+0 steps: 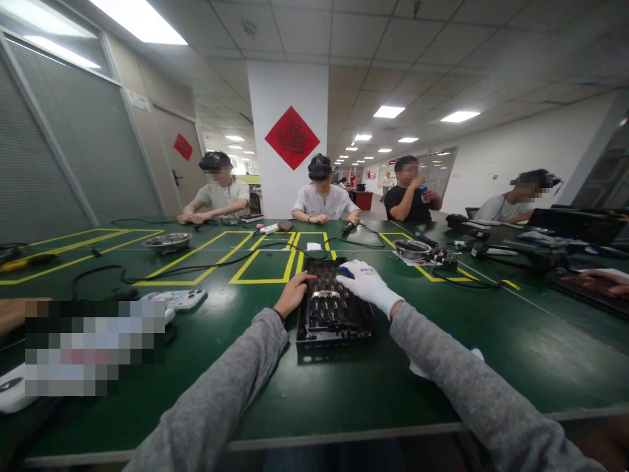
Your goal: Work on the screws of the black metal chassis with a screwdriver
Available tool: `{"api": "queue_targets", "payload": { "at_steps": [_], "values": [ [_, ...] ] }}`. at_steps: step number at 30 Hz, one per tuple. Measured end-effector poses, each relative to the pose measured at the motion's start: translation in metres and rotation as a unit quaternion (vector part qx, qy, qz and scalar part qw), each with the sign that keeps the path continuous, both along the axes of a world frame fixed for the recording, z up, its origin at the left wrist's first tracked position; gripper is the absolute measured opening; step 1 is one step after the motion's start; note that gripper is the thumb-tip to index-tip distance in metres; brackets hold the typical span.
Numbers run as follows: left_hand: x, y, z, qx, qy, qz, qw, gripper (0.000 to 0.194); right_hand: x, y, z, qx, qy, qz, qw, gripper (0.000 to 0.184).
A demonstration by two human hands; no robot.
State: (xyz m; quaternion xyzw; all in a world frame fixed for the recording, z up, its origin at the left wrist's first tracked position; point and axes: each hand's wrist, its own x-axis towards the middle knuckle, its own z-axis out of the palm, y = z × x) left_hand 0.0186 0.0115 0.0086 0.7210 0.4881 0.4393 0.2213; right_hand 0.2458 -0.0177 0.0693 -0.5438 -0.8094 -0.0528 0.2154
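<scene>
- While the rectangular black case [337, 339] lies lengthwise six-to-twelve o'clock, the bare left hand [293, 294] rests at its ten-o'clock edge.
- The white-gloved right hand [367, 283] meets its one-o'clock corner; whether either grasps it cannot be told.

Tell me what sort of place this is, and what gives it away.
Probably an office or workshop room: a long green table marked with yellow tape, several people seated around it, some wearing headsets, under a panelled ceiling.

Green table [344, 400] (yellow lines [260, 282] marked on): black case [337, 342], metal bowls [167, 244], cables [216, 264].
</scene>
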Motion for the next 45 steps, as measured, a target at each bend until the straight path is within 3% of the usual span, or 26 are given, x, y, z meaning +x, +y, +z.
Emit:
{"api": "queue_targets", "payload": {
  "at_steps": [3,8,11,14,17,21,27,36,45],
  "values": [
    [0.000,0.001,-0.001,0.002,0.000,-0.002,1.000,0.044,-0.023,0.015,-0.001,-0.059,-0.061,0.051,0.995,0.052],
    [-0.001,0.001,-0.001,0.000,0.000,0.003,1.000,0.045,-0.038,0.026,-0.001,-0.069,-0.029,0.064,0.995,0.026],
    [-0.002,0.003,-0.002,0.003,0.001,0.001,1.000,0.044,-0.034,0.014,0.005,-0.069,0.045,0.105,0.991,0.025],
    [-0.003,0.006,-0.004,0.008,0.002,-0.004,1.000,0.043,-0.026,-0.011,0.009,-0.136,0.135,0.230,0.954,0.024],
    [-0.003,0.009,-0.007,0.021,0.007,-0.005,1.000,0.042,-0.019,-0.038,0.006,-0.170,0.171,0.292,0.925,0.020],
    [-0.002,0.011,-0.009,0.028,0.017,-0.001,0.999,0.042,-0.015,-0.060,0.000,-0.107,0.176,0.309,0.929,0.013],
    [-0.002,0.016,-0.006,0.041,0.026,-0.007,0.999,0.048,-0.015,-0.065,-0.004,-0.035,0.129,0.347,0.928,0.010],
    [-0.005,0.022,-0.015,0.023,0.041,0.017,0.999,0.044,-0.018,-0.069,-0.008,-0.022,0.077,0.352,0.933,0.012],
    [-0.006,0.017,-0.011,0.016,0.053,0.034,0.998,0.042,-0.021,-0.074,-0.005,-0.041,0.057,0.343,0.937,0.016]
  ]
}}
